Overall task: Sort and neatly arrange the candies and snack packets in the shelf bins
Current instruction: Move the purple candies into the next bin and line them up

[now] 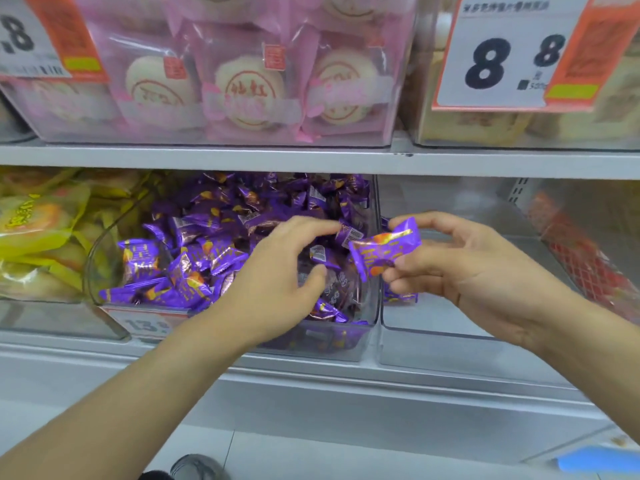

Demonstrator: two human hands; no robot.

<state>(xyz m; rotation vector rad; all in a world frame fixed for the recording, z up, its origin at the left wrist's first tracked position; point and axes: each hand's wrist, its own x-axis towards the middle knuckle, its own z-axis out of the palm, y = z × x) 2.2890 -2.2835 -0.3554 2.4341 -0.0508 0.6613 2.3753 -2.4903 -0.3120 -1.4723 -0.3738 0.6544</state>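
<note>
Single head-worn view, forward and down, close on the shelf bins [375,327].

Price cards [512,53], grey shoe [199,467].

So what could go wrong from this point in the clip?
The right hand pinches one purple packet over the divider between the purple-candy bin and the nearly bare neighbouring bin; released there, it may fall on the wrong side. The left hand, reaching into the heaped pile, could push packets over the low front edge.
</note>
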